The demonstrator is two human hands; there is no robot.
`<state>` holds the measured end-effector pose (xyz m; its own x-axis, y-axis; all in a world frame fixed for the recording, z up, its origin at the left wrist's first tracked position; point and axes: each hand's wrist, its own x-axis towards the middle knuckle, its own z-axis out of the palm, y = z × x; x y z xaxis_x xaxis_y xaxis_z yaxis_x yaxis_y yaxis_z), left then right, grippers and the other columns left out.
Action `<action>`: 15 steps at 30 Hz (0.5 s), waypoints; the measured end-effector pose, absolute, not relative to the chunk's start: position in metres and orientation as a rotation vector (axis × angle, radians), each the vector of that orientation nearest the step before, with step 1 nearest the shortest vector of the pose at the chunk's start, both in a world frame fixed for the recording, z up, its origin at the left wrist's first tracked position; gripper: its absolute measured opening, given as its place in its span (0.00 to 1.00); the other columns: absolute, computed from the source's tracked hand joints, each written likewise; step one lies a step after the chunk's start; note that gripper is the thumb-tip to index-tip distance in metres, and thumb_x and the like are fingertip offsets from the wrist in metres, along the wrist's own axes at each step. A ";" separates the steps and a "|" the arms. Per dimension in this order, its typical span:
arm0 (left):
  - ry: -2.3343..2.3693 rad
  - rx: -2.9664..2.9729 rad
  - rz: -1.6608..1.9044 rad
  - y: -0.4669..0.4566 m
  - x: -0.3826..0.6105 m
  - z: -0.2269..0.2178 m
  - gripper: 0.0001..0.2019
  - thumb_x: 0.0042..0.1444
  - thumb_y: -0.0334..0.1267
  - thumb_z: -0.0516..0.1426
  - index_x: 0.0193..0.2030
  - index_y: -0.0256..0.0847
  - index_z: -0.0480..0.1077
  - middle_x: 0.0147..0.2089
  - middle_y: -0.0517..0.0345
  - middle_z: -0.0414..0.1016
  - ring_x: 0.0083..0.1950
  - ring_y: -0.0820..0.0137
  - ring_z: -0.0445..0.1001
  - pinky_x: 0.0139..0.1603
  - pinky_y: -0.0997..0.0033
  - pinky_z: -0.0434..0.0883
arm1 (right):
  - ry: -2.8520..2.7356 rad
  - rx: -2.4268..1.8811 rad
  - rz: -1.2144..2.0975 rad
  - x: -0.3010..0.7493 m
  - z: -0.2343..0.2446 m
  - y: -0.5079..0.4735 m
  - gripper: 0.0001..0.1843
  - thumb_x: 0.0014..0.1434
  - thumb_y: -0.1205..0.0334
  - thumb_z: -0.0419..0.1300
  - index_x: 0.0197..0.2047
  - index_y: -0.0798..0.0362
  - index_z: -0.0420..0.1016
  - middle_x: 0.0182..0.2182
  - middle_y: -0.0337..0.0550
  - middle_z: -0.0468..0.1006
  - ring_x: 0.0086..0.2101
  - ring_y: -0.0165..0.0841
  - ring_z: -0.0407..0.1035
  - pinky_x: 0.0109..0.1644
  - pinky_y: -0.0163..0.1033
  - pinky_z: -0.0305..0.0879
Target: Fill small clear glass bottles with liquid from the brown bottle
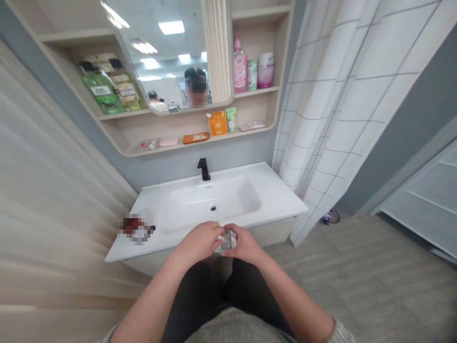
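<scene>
A small clear boxlike container (226,240) is held in front of the washbasin's front edge, above my lap. My left hand (204,239) has its fingers closed on the container's left side. Curled around its right side is my right hand (245,243), thumb and fingers pressed against it. The fingers partly cover the container, and I cannot make out what is inside. Just beyond both hands lies the white washbasin (228,193), with a dark drain and a black faucet (203,169) at its back.
A blurred-out red and white item (137,228) sits on the counter's left end. Above hangs a mirror cabinet with shelves (262,91) of bottles, tubes and an orange pouch (217,123). A beige curtain (64,200) flanks the left, a white checked curtain (328,119) the right.
</scene>
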<state>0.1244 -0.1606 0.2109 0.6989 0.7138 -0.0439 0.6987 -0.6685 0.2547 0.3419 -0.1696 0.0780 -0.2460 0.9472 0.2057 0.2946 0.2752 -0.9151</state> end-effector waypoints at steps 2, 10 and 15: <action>1.138 2.663 0.099 -0.160 0.122 0.211 0.11 0.72 0.35 0.60 0.56 0.41 0.82 0.54 0.45 0.85 0.59 0.51 0.83 0.64 0.54 0.76 | -1.711 -1.137 0.990 0.341 0.078 -0.168 0.42 0.43 0.56 0.86 0.61 0.44 0.81 0.51 0.41 0.88 0.46 0.44 0.81 0.53 0.46 0.76; 1.336 2.539 0.083 -0.163 0.113 0.204 0.10 0.74 0.42 0.61 0.53 0.41 0.82 0.52 0.43 0.88 0.56 0.49 0.85 0.59 0.54 0.77 | -1.710 -1.131 0.992 0.331 0.087 -0.169 0.41 0.44 0.56 0.86 0.61 0.44 0.81 0.50 0.41 0.88 0.47 0.45 0.82 0.53 0.46 0.77; 1.205 2.588 0.092 -0.169 0.103 0.203 0.12 0.73 0.38 0.60 0.57 0.41 0.82 0.56 0.43 0.87 0.60 0.49 0.85 0.63 0.53 0.77 | -1.762 -1.049 1.120 0.328 0.085 -0.170 0.40 0.44 0.55 0.87 0.60 0.44 0.83 0.50 0.41 0.89 0.48 0.45 0.82 0.52 0.45 0.78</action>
<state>0.1027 -0.1686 0.2026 0.6495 0.7579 -0.0617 0.7398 -0.6111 0.2815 0.3278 -0.1702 0.0847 -0.3517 0.9188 0.1794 0.2273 0.2697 -0.9357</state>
